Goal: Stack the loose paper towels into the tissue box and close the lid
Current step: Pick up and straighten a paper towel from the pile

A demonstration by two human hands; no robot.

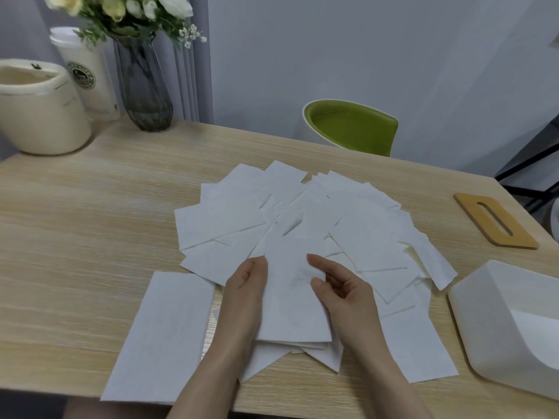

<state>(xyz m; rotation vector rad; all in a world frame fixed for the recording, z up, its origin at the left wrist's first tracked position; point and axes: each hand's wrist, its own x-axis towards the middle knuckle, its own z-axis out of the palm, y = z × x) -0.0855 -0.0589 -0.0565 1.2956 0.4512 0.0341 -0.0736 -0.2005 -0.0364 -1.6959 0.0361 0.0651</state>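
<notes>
White paper is nearly all there is at the near edge of the desk (75, 237): both hands meet over one paper towel (292, 300), lifted a little above the scattered heap. Her left hand (246, 285) takes the sheet's left edge, thumb on top and the other fingers curled beneath, while the right hand (338, 293) pinches the right edge between thumb and bent fingers (317, 264). Just left of the forearms lies a neat stack of towels (160, 334), squared up and reaching the desk's front edge. To the right, near the corner, sits the white tissue box (508, 328), open-topped, with a pale sheet showing inside. Behind the hands the loose paper towels (302, 219) fan out in an overlapping pile across the middle of the desk. Further right, well apart from the box, the wooden lid (496, 219) with its long slot lies flat. At the far left stand a cream container (39, 116), a lidded paper cup (87, 77) and a dark glass vase (145, 86) of pale flowers; a green chair (351, 128) waits beyond the far edge.
</notes>
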